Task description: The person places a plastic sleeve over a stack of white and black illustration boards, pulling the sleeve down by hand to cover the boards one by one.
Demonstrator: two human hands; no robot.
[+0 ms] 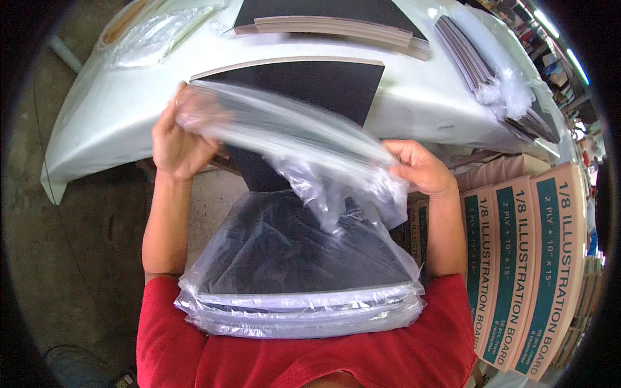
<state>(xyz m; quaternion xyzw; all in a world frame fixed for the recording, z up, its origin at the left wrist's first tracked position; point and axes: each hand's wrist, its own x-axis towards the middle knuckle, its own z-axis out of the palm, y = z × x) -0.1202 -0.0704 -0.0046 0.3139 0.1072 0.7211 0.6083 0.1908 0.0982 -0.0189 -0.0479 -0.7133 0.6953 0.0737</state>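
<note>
A clear plastic bag [284,126] is stretched between my two hands, partly smeared by motion. My left hand [187,132] grips its left end, near the corner of a black board [310,81]. The fingers of my right hand [417,165] pinch the bag's crumpled right end. The black board rests at the table's near edge, partly hidden behind the film. Against my body lies a stack of black boards in clear plastic [291,252], its layered plastic edges toward me.
Another stack of black boards [330,29] lies farther back on the white-covered table [129,97]. Folded plastic sheets [162,35] lie at the back left. More boards partly in plastic [466,58] are at the right. Several brown cartons with dark green bands [556,258] stand at my right.
</note>
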